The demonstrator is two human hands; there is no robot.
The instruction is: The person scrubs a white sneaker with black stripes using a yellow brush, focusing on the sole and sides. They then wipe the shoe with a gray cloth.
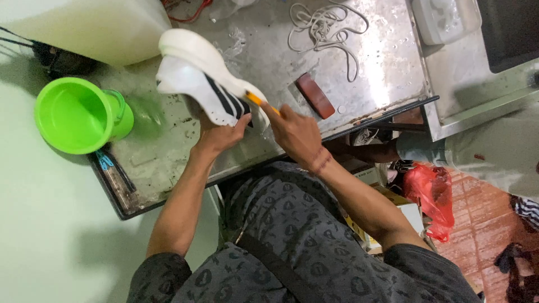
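My left hand [220, 136] grips a white sneaker [197, 78] with black side stripes, holding it up over a wet steel table [370, 62], sole turned upward. My right hand [296, 132] holds a small tool with an orange handle [254, 99] pressed against the shoe's side near the stripes. The tool's working end is hidden against the shoe.
A green plastic bucket [78, 115] stands at the table's left end. White laces [325, 28] lie loose at the back, a brown block [315, 95] in the middle. A white container [90, 25] sits behind the shoe. A red bag [432, 193] and boxes are under the table.
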